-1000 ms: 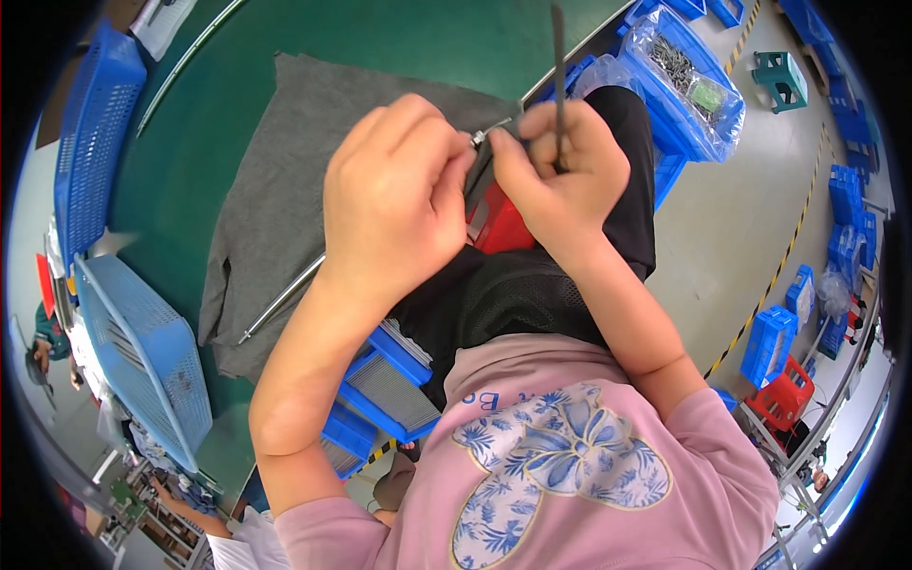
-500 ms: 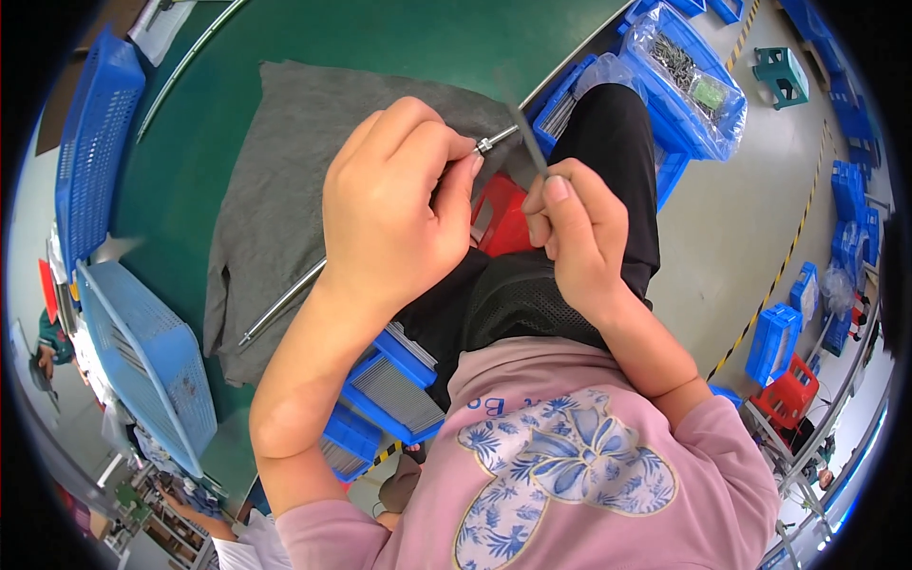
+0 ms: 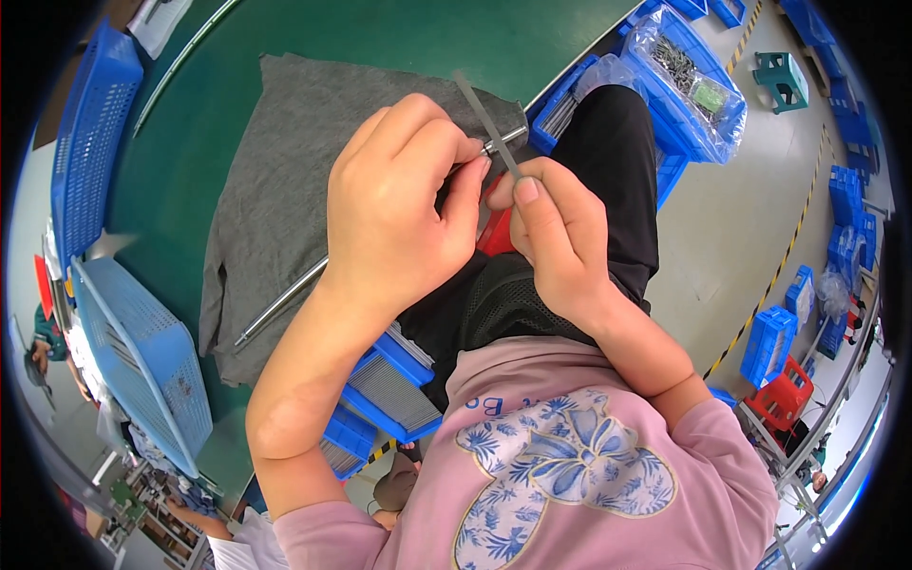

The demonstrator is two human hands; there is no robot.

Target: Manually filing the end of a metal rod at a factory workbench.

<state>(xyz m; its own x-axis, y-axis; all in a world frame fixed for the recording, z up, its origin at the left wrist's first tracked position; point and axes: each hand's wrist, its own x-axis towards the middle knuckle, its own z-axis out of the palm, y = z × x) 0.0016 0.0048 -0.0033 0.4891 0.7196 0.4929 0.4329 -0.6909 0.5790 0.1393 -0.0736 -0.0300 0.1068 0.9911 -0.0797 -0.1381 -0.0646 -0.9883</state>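
My left hand (image 3: 404, 204) is closed around a shiny metal rod (image 3: 285, 298), which runs from the lower left beneath my wrist and out past my fingertips. Its stepped tip (image 3: 514, 135) sticks out at the upper right. Between the thumb and fingers of my right hand (image 3: 560, 214) is a thin flat grey file (image 3: 487, 116). The file crosses over the rod near the tip, pointing up and left; whether the two touch is hard to tell. Below both hands, a grey cloth (image 3: 285, 161) lies on the green table, partly covered by my left arm.
Blue perforated baskets (image 3: 157, 361) stand along the left. Blue bins (image 3: 399, 388) of thin rods are below my left arm. At upper right, a blue crate (image 3: 698, 90) holds small metal parts in a plastic bag. A green stool (image 3: 782, 81) stands on the floor beyond.
My right hand has moved left, bringing the file from beyond the rod's tip to across the rod close to my left fingertips. The left hand and rod have barely shifted.
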